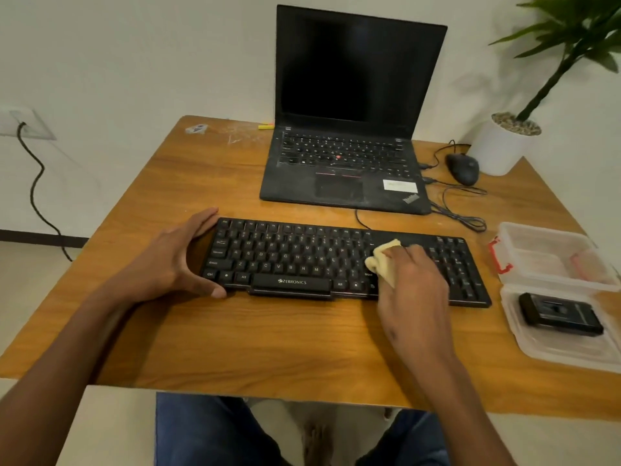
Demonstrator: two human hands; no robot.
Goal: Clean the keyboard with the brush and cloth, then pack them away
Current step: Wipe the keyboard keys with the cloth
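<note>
The keyboard [342,262] lies across the middle of the table [268,348], near its front edge. The left hand [171,260] braces the keyboard's left end, fingers spread wide. The right hand [411,284] presses a bunched yellow cloth [383,260] onto the keys right of centre. An open plastic box [557,290] at the table's right edge holds a black brush [559,314].
</note>
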